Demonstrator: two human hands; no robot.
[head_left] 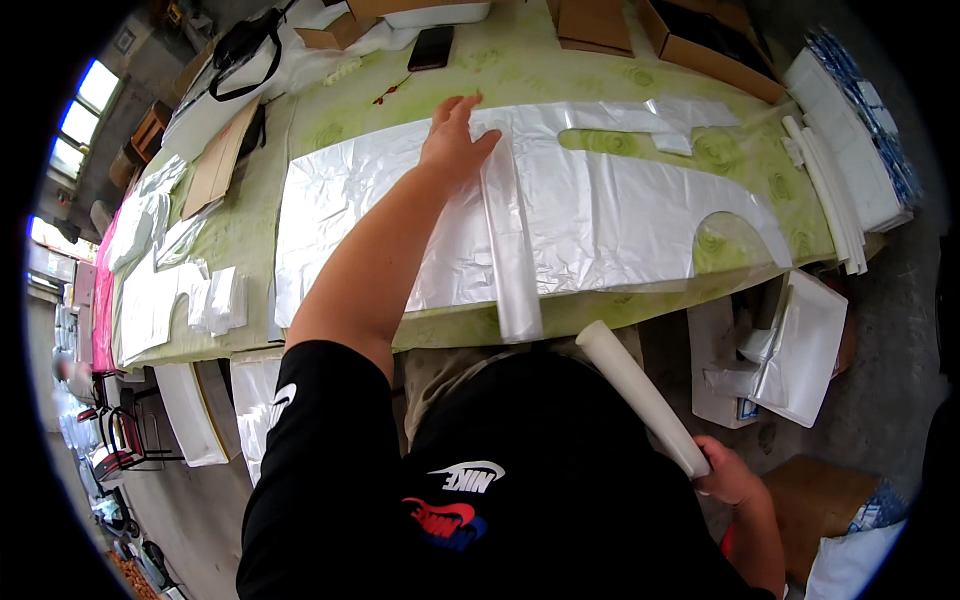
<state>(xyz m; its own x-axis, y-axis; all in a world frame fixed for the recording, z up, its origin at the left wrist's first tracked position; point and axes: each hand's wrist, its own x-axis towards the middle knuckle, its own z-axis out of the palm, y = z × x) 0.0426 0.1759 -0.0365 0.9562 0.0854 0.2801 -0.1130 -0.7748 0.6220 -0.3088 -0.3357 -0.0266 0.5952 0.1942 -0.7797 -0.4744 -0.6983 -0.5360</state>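
Observation:
A thin, translucent white plastic apron point(610, 215) lies spread across the table, with a rounded cutout at its right and a long slot near its far edge. Across its middle runs a narrow folded strip of clear plastic point(515, 265), its near end hanging over the table edge. My left hand point(458, 145) reaches to the far side of the sheet, at the strip's far end, fingers apart and nothing visible in them. Down at my right side, my right hand point(728, 475) grips the lower end of a white tube point(640, 395), which slants up toward the table in front of my body.
A green patterned cloth covers the table point(705, 150). A black phone point(431, 48) and open cardboard boxes point(715, 40) stand at the back. More folded plastic point(160, 300) lies left; white rolls point(825, 190) lie right. A white foam box point(800, 350) sits below.

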